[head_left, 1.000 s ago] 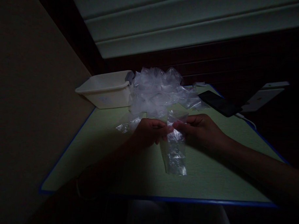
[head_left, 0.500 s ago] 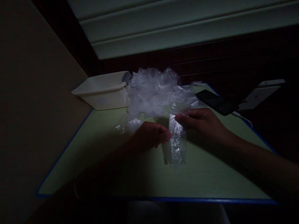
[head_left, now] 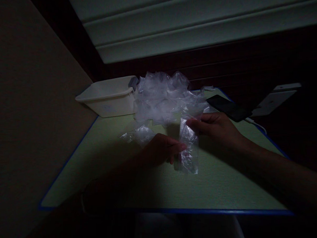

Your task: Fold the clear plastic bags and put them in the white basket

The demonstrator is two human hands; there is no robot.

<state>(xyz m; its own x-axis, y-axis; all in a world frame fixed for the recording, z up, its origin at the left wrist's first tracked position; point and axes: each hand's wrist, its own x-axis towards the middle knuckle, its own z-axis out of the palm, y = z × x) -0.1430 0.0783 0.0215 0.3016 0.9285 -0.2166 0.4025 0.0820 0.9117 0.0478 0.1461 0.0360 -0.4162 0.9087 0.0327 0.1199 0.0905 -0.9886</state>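
A clear plastic bag (head_left: 189, 158), narrow and partly folded, hangs upright above the table between my hands. My right hand (head_left: 212, 127) pinches its upper right part between thumb and fingers. Lower down, my left hand (head_left: 166, 148) is closed on the bag's left edge, thumb in front and fingers partly hidden behind. Behind it rises a heap of crumpled clear plastic bags (head_left: 159, 98). Another crumpled clear bag (head_left: 143, 134) lies on the table just beyond my left hand.
A cream plastic bin (head_left: 109, 105) with a grey clip stands at the back left, beside the wall. To the right lie a black phone (head_left: 228, 107), a white cable (head_left: 257, 125) and a white device (head_left: 275, 100). Blue edging borders the green table (head_left: 223, 190). The scene is dim.
My left hand has shifted slightly right and down, its thumb now over the bag's left edge. The bag's lower part looks flatter and wider. My right hand has barely moved.
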